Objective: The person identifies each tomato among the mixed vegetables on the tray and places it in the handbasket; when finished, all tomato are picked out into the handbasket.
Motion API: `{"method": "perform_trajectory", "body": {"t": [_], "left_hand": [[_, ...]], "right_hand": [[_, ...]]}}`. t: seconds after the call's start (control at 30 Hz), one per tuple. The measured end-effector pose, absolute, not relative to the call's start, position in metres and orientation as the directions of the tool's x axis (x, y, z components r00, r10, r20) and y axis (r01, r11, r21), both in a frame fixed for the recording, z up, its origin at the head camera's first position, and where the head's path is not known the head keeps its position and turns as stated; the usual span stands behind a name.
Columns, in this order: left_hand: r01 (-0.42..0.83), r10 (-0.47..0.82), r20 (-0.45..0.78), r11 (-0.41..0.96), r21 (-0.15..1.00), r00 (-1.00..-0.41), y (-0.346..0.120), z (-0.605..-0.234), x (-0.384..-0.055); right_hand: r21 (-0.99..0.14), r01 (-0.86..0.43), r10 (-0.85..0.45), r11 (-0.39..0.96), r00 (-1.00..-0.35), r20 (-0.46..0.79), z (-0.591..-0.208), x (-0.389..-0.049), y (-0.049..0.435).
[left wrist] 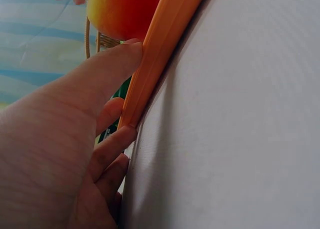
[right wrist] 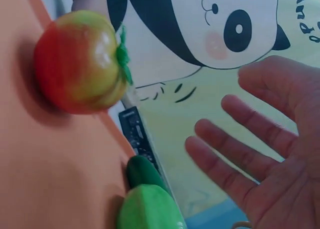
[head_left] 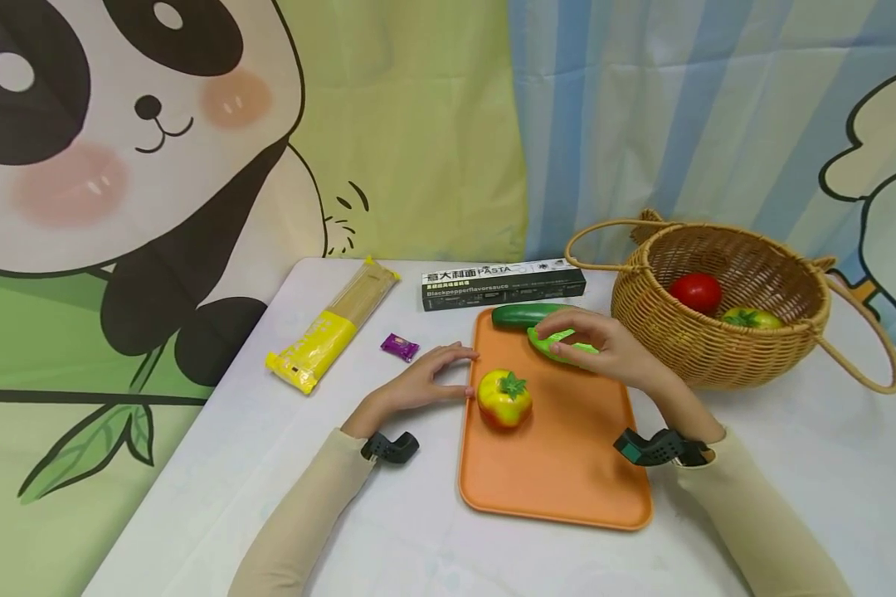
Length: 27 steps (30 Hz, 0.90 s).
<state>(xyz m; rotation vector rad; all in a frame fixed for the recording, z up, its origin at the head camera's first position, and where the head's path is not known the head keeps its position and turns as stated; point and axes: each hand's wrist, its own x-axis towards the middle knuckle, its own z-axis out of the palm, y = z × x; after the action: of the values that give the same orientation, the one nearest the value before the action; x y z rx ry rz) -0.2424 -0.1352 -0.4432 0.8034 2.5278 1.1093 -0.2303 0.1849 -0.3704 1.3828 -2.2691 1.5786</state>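
My left hand [head_left: 421, 381] touches the left edge of the orange tray [head_left: 567, 485] with thumb and fingertips, as the left wrist view also shows. Just inside that edge sits a yellow-red toy tomato [head_left: 504, 402] with a green leafy top. Over the tray's far right part hovers my right hand [head_left: 605, 347], fingers spread and holding nothing. It partly covers a light green, long vegetable [right wrist: 150, 209] that lies beside a dark green cucumber [head_left: 521, 315] at the tray's far end.
Right of the tray stands a wicker basket [head_left: 717, 352] with a red tomato [head_left: 696, 293] and a yellow-green one [head_left: 750, 318] inside. A pasta box [head_left: 502, 286] lies behind the tray. To the left are a yellow noodle pack [head_left: 321, 344] and a small purple packet [head_left: 399, 347].
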Motion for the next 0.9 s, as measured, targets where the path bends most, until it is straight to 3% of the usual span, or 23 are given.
{"method": "perform_trajectory", "body": {"t": [0.4,0.77,0.9], "left_hand": [[0.362,0.572,-0.034,0.562,0.743,-0.819,-0.134,-0.443,-0.242],[0.367,0.58,-0.026,0.548,0.752,-0.814,-0.136,-0.441,-0.241],[0.365,0.58,-0.029,0.55,0.752,-0.814,-0.135,-0.442,-0.241]], "right_hand": [[-0.808,-0.565,-0.802,0.167,-0.554,0.222,-0.388,-0.223,0.166],[-0.74,-0.646,-0.906,0.187,-0.405,0.125,-0.396,-0.214,0.15],[-0.747,-0.643,-0.909,0.169,-0.394,0.133,-0.399,-0.214,0.149]]}}
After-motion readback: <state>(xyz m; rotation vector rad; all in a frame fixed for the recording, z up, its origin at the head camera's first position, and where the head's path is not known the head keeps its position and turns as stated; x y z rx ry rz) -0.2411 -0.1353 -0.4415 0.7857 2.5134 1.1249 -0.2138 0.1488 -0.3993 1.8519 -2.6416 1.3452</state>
